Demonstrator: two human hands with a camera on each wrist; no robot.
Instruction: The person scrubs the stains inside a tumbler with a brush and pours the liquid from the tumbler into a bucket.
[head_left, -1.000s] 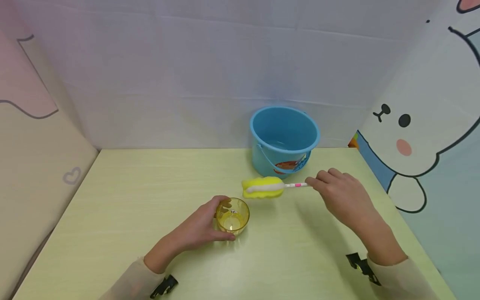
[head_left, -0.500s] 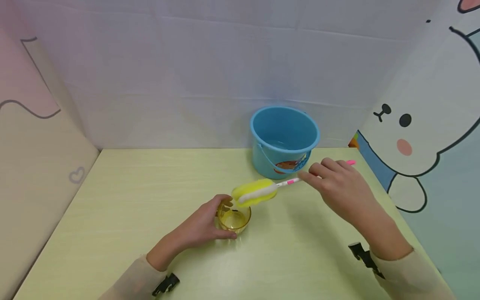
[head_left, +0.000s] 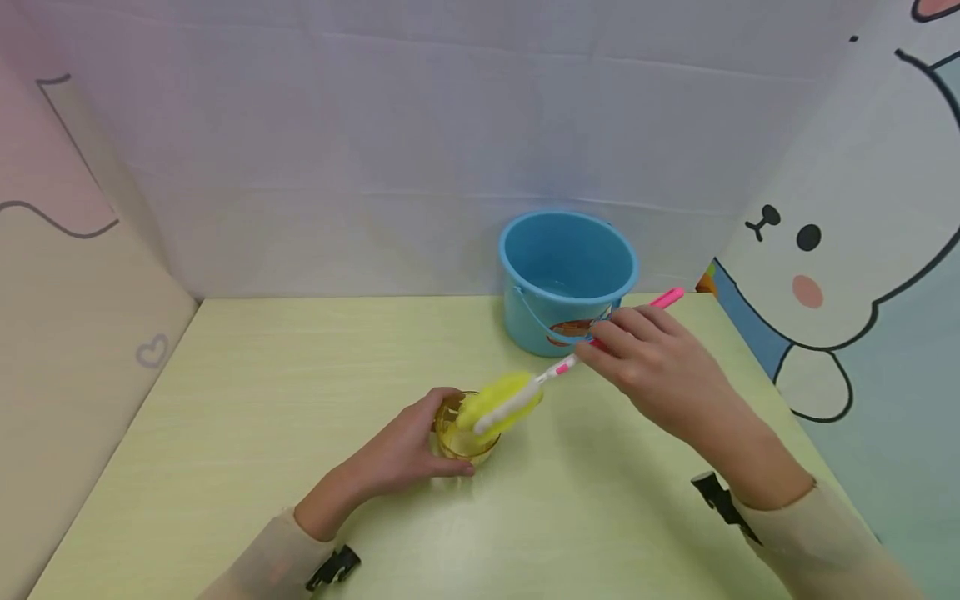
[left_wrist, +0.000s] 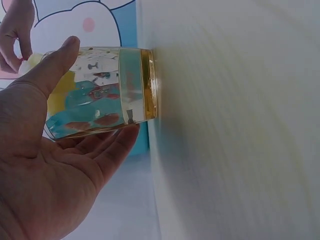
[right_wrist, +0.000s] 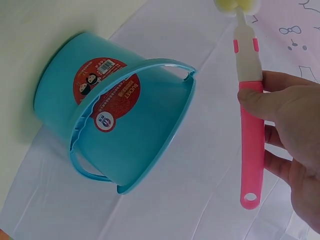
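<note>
A clear amber glass [head_left: 467, 450] stands upright on the table, and my left hand [head_left: 401, 446] grips it round the side, thumb at the front. In the left wrist view the same glass [left_wrist: 102, 95] shows its thick base at the tabletop. My right hand [head_left: 660, 367] pinches the pink handle [right_wrist: 252, 145] of a sponge cup brush, thumb on top of the handle. The brush's yellow and white sponge head [head_left: 504, 407] slants down over the glass's mouth, its tip at the opening. Yellow sponge [left_wrist: 60, 92] shows through the glass wall in the left wrist view.
A light blue bucket [head_left: 555, 325] with a lowered handle stands at the back of the pale wooden table [head_left: 315, 358], just beyond the right hand. Behind it hangs a white cloth backdrop [head_left: 375, 150]. Cartoon-printed panels [head_left: 855, 250] flank the table.
The right hand has moved left and tilted the brush downward, bringing its sponge head from above the table to the glass's mouth. The left hand and glass have barely moved.
</note>
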